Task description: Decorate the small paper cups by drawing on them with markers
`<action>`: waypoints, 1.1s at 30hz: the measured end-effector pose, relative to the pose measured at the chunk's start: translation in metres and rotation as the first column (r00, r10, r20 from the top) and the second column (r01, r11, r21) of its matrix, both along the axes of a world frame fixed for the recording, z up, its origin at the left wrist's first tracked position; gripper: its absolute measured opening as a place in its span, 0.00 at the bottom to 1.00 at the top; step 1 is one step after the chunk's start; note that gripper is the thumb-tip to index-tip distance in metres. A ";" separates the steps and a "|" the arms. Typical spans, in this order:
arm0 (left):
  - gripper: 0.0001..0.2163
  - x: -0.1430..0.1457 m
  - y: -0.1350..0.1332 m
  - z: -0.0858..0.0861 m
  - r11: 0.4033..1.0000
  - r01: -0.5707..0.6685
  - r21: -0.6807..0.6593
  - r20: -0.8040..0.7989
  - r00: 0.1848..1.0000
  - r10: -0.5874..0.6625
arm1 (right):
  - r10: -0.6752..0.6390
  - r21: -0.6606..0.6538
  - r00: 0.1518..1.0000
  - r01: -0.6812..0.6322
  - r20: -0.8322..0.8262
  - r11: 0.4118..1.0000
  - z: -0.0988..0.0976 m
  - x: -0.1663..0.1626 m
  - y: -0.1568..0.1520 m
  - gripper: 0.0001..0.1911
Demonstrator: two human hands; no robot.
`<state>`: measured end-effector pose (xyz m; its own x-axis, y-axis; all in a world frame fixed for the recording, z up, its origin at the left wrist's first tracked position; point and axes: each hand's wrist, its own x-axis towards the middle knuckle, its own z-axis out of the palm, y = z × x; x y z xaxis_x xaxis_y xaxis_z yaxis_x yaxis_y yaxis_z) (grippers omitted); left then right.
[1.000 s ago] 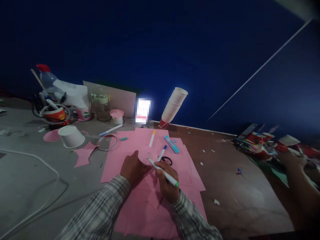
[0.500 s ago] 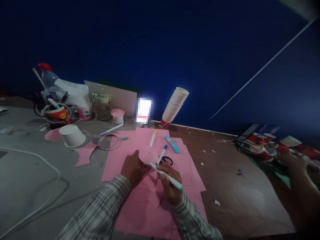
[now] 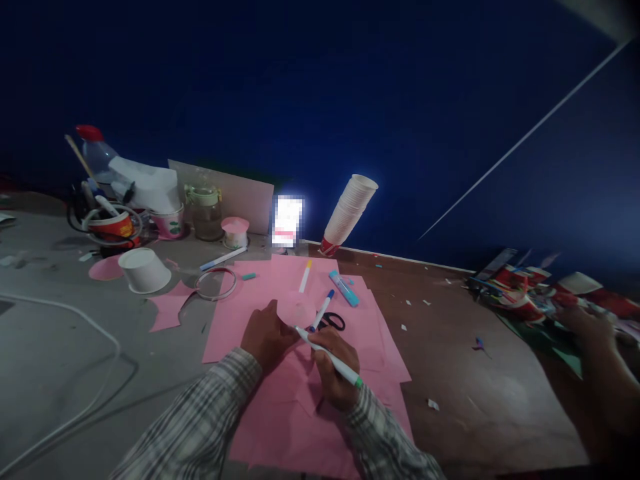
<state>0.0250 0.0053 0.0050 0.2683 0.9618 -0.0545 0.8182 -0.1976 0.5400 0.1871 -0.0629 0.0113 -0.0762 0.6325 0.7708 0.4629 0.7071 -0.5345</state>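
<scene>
My right hand point(image 3: 336, 373) is closed around a white marker with a green end point(image 3: 345, 371), its tip pointing up and left. The tip is close to the fingers of my left hand point(image 3: 267, 338), which pinches the near edge of a round pink paper piece point(image 3: 299, 305). Below both hands lie pink paper sheets point(image 3: 240, 320). A blue-capped marker point(image 3: 326, 303) and black-handled scissors point(image 3: 336, 322) rest just beyond my right hand, the scissors partly hidden. Further back lie a yellow-ended marker point(image 3: 305, 277) and a turquoise tube point(image 3: 344, 288).
At left stand an upturned white cup point(image 3: 144, 272), a tape ring point(image 3: 216, 285), a glass jar point(image 3: 206, 217) and a red pen cup point(image 3: 114, 230). A tilted cup stack point(image 3: 347, 217) leans at the wall beside a lit, blurred screen point(image 3: 288, 221). Another person's hand point(image 3: 590, 327) is among clutter at right.
My right hand and the green-ended marker have moved slightly left, the tip now nearer my left fingers. My left hand stays nearly still on the round paper.
</scene>
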 end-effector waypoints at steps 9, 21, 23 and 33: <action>0.16 0.001 -0.001 0.003 0.999 -0.034 -0.021 0.039 0.999 0.035 | -0.056 -0.032 0.998 0.055 -0.026 0.998 -0.006 0.002 0.001 0.13; 0.16 0.001 -0.002 -0.001 0.998 -0.058 -0.018 0.116 0.991 0.059 | -0.116 0.019 0.993 0.116 -0.038 0.993 -0.005 0.000 0.004 0.11; 0.17 0.001 -0.002 0.000 0.997 -0.065 -0.033 0.111 0.991 0.069 | -0.131 0.021 0.990 0.132 -0.042 0.991 -0.004 0.000 0.004 0.11; 0.15 0.001 -0.001 -0.002 0.999 -0.048 -0.020 0.118 0.992 0.050 | -0.085 0.015 0.996 0.084 0.002 0.996 -0.008 -0.001 0.005 0.11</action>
